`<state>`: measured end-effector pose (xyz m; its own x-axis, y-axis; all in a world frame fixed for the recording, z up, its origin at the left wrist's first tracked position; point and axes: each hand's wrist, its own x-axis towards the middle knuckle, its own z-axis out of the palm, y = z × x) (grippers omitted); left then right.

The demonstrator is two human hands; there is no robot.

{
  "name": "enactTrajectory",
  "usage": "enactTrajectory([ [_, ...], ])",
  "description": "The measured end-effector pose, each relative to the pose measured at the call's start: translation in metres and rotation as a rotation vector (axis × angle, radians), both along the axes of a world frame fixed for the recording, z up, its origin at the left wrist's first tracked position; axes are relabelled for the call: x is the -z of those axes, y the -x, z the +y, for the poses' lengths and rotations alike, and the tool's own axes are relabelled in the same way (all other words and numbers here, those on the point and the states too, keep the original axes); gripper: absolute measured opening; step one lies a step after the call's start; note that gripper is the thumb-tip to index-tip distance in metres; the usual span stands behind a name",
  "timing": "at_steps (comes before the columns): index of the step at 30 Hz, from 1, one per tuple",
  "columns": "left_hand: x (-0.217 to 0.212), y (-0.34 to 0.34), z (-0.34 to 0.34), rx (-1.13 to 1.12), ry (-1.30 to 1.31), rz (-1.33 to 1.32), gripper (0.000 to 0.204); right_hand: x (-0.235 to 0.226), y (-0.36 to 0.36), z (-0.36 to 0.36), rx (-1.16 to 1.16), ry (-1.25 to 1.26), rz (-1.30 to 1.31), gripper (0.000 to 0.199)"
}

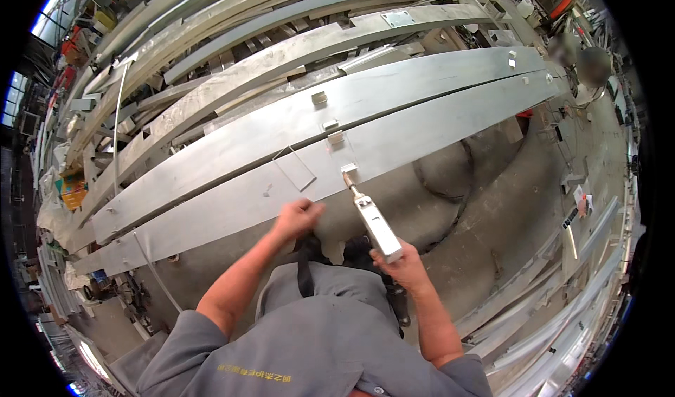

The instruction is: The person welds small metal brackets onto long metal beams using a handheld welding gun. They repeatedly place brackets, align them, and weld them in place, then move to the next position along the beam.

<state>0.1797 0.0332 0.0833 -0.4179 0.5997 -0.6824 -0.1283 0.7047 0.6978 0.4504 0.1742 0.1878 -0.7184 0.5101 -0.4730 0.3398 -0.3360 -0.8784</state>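
My right hand (404, 267) grips the rear end of a handheld welding gun (380, 230), silver-white and boxy with a narrow copper-coloured nozzle. The nozzle tip meets or nearly meets a small metal bracket (349, 168) near the close edge of a long grey metal plate (401, 140). My left hand (299, 218) is closed just off that edge, slightly blurred; anything inside its fingers is hidden. Between the hands and the plate's long seam lies a thin bent strip (304, 184). Another small bracket (335, 138) sits farther up on the same plate.
A second long plate (246, 133) runs alongside, with a small block (319, 98) on it. Beyond are stacked beams (281, 58) and scrap pieces. A dark cable (460, 211) curls over the floor at the right. Long metal profiles (562, 327) lie at the lower right.
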Motion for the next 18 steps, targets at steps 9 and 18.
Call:
enactTrajectory([
  [9, -0.150, -0.003, -0.021, 0.014, -0.209, -0.401, 0.041, -0.011, 0.081, -0.090, -0.277, -0.412, -0.134, 0.065],
  [18, -0.113, 0.018, -0.023, 0.146, -0.299, -0.438, 0.036, 0.026, 0.083, -0.101, -0.232, -0.510, -0.039, 0.071],
])
